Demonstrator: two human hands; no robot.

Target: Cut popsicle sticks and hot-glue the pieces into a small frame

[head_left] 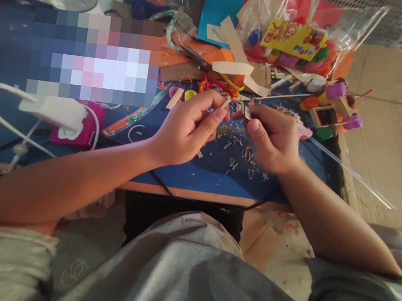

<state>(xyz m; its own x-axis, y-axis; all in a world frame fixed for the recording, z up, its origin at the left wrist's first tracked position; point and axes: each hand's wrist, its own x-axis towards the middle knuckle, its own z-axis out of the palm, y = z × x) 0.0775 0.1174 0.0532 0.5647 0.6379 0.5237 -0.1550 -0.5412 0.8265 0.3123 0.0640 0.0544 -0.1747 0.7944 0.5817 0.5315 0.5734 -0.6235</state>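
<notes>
My left hand (188,127) is closed round a thin wooden stick (225,102) whose tip pokes out between thumb and forefinger. My right hand (273,137) is also closed, pinching a small blade-like tool (246,112) whose tip is next to the stick's end. Both hands hover just above the blue table (220,172), over a scatter of pale wood shavings (244,156). Much of the tool is hidden inside my right fist.
Craft clutter fills the back: card strips (233,67), a plastic bag of coloured pieces (295,40), a small wooden cart with bottle-cap wheels (332,110), rubber bands (218,85). A white glue gun on a pink stand (56,115) sits left. A clear rod (352,173) juts right.
</notes>
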